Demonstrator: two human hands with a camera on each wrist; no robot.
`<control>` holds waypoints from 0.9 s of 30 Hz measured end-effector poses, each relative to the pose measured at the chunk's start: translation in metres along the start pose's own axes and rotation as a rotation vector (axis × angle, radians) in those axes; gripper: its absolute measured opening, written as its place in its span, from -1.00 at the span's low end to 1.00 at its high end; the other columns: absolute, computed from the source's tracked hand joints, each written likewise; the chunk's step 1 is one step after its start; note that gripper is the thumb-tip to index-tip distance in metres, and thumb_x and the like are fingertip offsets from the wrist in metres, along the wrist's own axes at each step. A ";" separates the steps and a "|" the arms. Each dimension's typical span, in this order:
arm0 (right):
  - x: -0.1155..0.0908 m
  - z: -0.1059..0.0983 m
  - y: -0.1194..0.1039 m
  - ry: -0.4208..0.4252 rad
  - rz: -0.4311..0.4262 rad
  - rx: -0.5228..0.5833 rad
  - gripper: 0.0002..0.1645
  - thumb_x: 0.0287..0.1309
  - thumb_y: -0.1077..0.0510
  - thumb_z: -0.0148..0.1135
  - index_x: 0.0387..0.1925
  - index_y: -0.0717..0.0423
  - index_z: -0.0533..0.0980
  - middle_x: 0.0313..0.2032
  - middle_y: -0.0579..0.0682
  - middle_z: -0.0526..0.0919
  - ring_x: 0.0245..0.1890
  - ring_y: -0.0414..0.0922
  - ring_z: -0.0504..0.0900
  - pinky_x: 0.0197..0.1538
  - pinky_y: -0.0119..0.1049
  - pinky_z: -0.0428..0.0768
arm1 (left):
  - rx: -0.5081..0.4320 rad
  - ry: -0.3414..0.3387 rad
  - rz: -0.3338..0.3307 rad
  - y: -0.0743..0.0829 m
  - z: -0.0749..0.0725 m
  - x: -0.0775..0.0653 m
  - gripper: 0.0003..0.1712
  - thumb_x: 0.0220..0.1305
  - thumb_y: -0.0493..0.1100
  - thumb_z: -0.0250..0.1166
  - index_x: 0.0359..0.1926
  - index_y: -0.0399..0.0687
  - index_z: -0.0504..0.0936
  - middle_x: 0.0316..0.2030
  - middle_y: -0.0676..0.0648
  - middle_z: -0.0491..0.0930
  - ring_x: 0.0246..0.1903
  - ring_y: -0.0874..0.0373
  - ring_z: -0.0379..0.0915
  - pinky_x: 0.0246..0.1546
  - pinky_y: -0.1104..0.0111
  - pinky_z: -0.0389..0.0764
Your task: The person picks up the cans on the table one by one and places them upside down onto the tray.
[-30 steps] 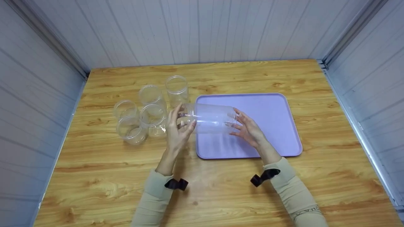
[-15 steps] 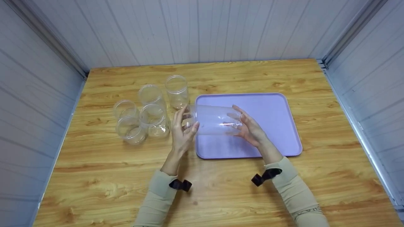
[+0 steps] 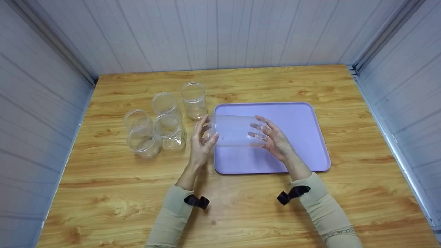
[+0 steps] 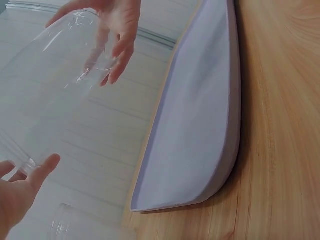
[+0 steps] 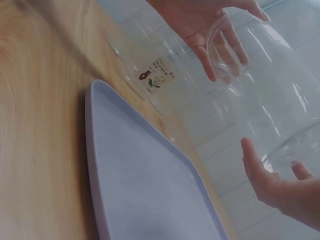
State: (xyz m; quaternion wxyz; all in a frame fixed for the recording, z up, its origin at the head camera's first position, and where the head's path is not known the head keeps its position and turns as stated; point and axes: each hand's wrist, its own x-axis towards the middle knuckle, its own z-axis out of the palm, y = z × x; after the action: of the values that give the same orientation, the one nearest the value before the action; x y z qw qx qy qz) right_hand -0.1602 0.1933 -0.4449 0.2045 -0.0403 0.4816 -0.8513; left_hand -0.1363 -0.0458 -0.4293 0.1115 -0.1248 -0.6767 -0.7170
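A large clear plastic jar lies on its side in the air above the left part of a purple tray. My left hand grips its ridged mouth end, with the thumb on the near side and fingers round the far side. At the jar's base, my right hand holds it with spread, curved fingers, which show through the clear wall. In the right wrist view the jar hangs well above the tray, apart from it, between both hands.
Several clear jars stand left of the tray, among them a rear jar, a front jar and one jar near my left hand. A printed label shows on one. White panels enclose the wooden table.
Both hands and the jar have shifted slightly to the right. My left hand has moved away from the standing jars. The tray and standing jars have stayed put.
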 end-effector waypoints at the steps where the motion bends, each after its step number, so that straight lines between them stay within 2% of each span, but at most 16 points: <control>1: 0.000 0.000 0.000 0.011 -0.006 -0.013 -0.12 -0.01 0.00 0.26 0.28 0.10 0.06 0.22 0.29 0.07 0.19 0.32 0.06 -0.06 0.03 0.45 | -0.015 -0.012 -0.011 0.000 -0.001 0.000 -0.28 0.01 -0.34 0.13 0.20 -0.52 0.08 0.06 -0.43 0.18 0.01 -0.28 0.20 -0.10 0.08 0.43; 5: -0.002 0.001 -0.003 0.048 -0.042 -0.079 -0.21 0.07 0.07 0.18 0.28 0.12 0.08 0.19 0.31 0.09 0.15 0.32 0.13 -0.06 0.06 0.44 | -0.045 -0.070 -0.025 0.000 -0.003 0.000 -0.29 0.05 -0.43 0.10 0.21 -0.55 0.03 0.10 -0.47 0.13 0.05 -0.31 0.15 -0.01 0.04 0.36; 9: -0.004 0.002 -0.008 0.077 -0.090 -0.167 -0.33 0.14 0.14 0.07 0.27 0.13 0.10 0.17 0.33 0.13 0.10 0.25 0.26 -0.10 0.04 0.48 | -0.036 -0.108 -0.025 0.001 -0.006 0.001 -0.28 0.07 -0.46 0.10 0.22 -0.56 -0.01 0.13 -0.45 0.11 0.09 -0.29 0.13 0.06 0.03 0.28; 11: -0.005 0.002 -0.011 0.089 -0.114 -0.200 -0.36 0.15 0.17 0.04 0.26 0.13 0.13 0.16 0.34 0.13 0.09 0.26 0.27 -0.11 0.05 0.47 | -0.015 -0.112 -0.025 0.002 -0.008 0.001 -0.29 0.08 -0.46 0.11 0.23 -0.53 0.01 0.14 -0.44 0.12 0.11 -0.27 0.12 0.08 0.03 0.26; 15: -0.009 0.001 -0.018 0.116 -0.140 -0.272 -0.37 0.15 0.19 0.03 0.26 0.13 0.14 0.16 0.34 0.13 0.10 0.28 0.22 -0.09 0.09 0.44 | 0.047 -0.093 -0.039 0.006 -0.012 0.001 -0.36 0.11 -0.42 0.12 0.22 -0.46 0.12 0.12 -0.38 0.20 0.10 -0.21 0.16 0.06 0.09 0.31; 18: -0.011 -0.001 -0.023 0.133 -0.143 -0.326 -0.36 0.14 0.21 0.04 0.26 0.12 0.12 0.17 0.31 0.13 0.07 0.22 0.27 -0.07 0.09 0.43 | 0.093 -0.063 -0.050 0.009 -0.015 0.001 -0.42 0.12 -0.39 0.15 0.18 -0.44 0.21 0.06 -0.36 0.27 0.08 -0.20 0.19 0.02 0.14 0.36; 22: -0.013 -0.004 -0.029 0.163 -0.143 -0.392 -0.33 0.12 0.24 0.10 0.26 0.10 0.13 0.17 0.25 0.16 0.00 0.06 0.33 -0.10 -0.04 0.49 | 0.150 -0.025 -0.041 0.013 -0.018 0.001 -0.47 0.12 -0.38 0.17 0.12 -0.45 0.29 -0.01 -0.38 0.34 0.03 -0.21 0.24 -0.03 0.09 0.39; 27: -0.014 -0.006 -0.039 0.206 -0.150 -0.509 -0.30 0.09 0.21 0.16 0.27 0.09 0.14 0.13 0.14 0.25 -0.02 0.05 0.37 -0.20 -0.24 0.54 | 0.260 0.018 -0.036 0.018 -0.021 0.000 -0.56 0.11 -0.39 0.17 0.04 -0.44 0.37 -0.07 -0.33 0.41 -0.05 -0.19 0.30 -0.11 0.03 0.43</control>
State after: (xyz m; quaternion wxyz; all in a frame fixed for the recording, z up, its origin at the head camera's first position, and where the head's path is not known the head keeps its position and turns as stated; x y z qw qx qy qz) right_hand -0.1607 0.2215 -0.4136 0.0743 -0.0391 0.6936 -0.7154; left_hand -0.1312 -0.0679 -0.4132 0.1200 -0.0906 -0.7652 -0.6260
